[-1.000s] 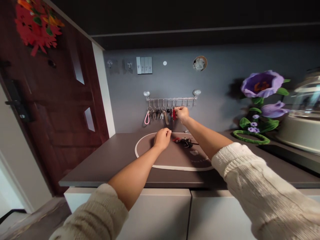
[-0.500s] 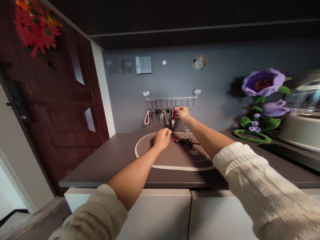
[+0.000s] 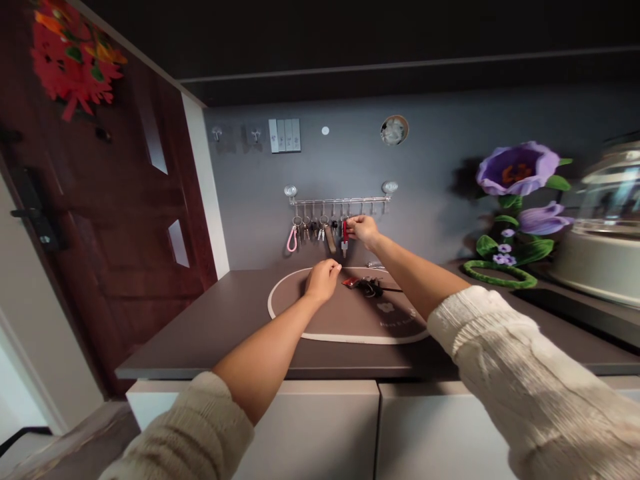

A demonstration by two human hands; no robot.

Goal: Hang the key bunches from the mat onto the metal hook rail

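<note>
My right hand reaches up to the metal hook rail on the grey wall, fingers pinched at the ring of a red-tagged key that hangs from a hook. Several other keys and a pink loop strap hang to its left. My left hand rests as a loose fist on the oval brown mat on the counter; whether it holds anything is hidden. A bunch of dark keys with a red tag lies on the mat just right of that hand.
A dark wooden door with a red ornament stands at the left. Large purple fabric flowers and a lidded appliance occupy the counter's right end. Light switches and two small wall hooks sit above the rail. White cabinet fronts lie below.
The red-tagged key, earlier half covered by my right hand, now hangs in full view below the rail. Left hand has stayed on the mat. The view shifted slightly.
</note>
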